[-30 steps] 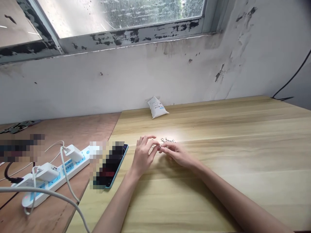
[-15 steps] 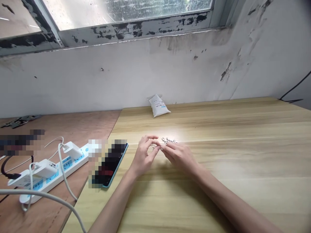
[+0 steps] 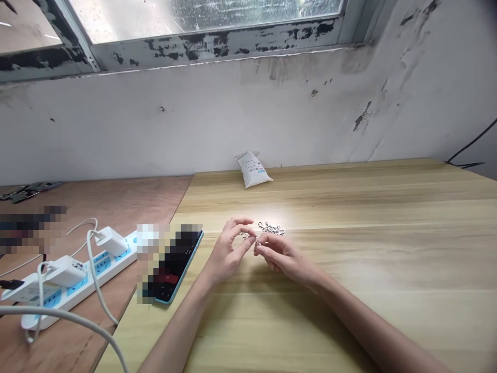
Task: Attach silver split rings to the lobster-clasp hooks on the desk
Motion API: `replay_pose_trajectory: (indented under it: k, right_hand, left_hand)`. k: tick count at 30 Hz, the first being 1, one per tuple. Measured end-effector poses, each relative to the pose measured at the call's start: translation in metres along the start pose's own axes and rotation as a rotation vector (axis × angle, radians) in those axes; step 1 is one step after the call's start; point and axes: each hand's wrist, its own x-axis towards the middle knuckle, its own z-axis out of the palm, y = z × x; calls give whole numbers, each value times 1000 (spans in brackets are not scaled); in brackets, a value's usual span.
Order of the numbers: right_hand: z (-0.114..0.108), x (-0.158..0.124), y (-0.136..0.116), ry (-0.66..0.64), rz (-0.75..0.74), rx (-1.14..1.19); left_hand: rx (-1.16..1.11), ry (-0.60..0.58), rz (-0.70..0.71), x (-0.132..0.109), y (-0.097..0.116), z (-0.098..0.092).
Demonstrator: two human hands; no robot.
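My left hand [image 3: 229, 249] and my right hand [image 3: 281, 256] hover close together over the pale wooden table [image 3: 349, 259]. Left thumb and forefinger pinch a small metal ring [image 3: 245, 235]. Right fingertips pinch a tiny metal clip [image 3: 258, 241], close against that ring. Both pieces are too small to show exactly how they meet. A small heap of similar metal rings and clips [image 3: 271, 228] lies just beyond my fingertips, in a bright patch of light.
A phone [image 3: 174, 267], partly blurred out, lies left of my left forearm. Beyond the table edge, a white power strip [image 3: 73, 280] with plugged-in chargers and cables sits on a plywood board [image 3: 116, 202]. A white packet [image 3: 253, 170] stands against the wall.
The view has shifted slightly, so the table items appear further left. My right hand has dropped a little, and my fingers stay pinched around the small metal pieces.
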Motion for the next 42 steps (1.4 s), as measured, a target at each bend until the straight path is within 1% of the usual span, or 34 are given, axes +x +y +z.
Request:
replay_pose_trajectory:
  k: [2,4,7,9,12,15,19,21,23,26,30,33,38,42]
  right_hand:
    - [-3,0,0,-17,15,14]
    - [-6,-1,-2,-43,12,-36]
    - [-11,-2,-4,-68,-56,-245]
    - [-13,-3,-4,-58,-132,-413]
    - [-13,-3,2,-32,-230,-615]
    - [-11,-2,9,25,-286,-734]
    - [-7,-1,13,136,-275,-756]
    - [-5,-1,14,178,-267,-752]
    - [-3,-1,16,227,-256,-751]
    - [-2,-1,18,291,-225,-754]
    - [0,-1,19,286,-217,-784]
    - [2,-2,20,278,-228,-858]
    - [2,-3,22,267,-218,-983]
    - [1,-3,21,274,-230,-1067]
  left_hand:
    - [-63,-46,-23,0,2,-2]
    - [-101,-92,-41,0,3,-3]
    - [-101,-157,-65,-2,2,-3]
    - [-75,-193,-66,-3,0,-1]
    - [-23,-211,-34,-3,-4,1]
    - [20,-172,-23,-2,-7,3]
    - [77,-20,-39,-2,-7,6]
    - [109,31,-59,-3,-7,7]
    - [132,42,-71,-4,-7,9]
    - [152,46,-47,-5,-7,12]
    - [188,50,-30,-6,-6,18]
    - [257,61,8,-8,-5,21]
    - [389,57,127,-10,-1,21]
    - [437,72,151,-10,1,20]
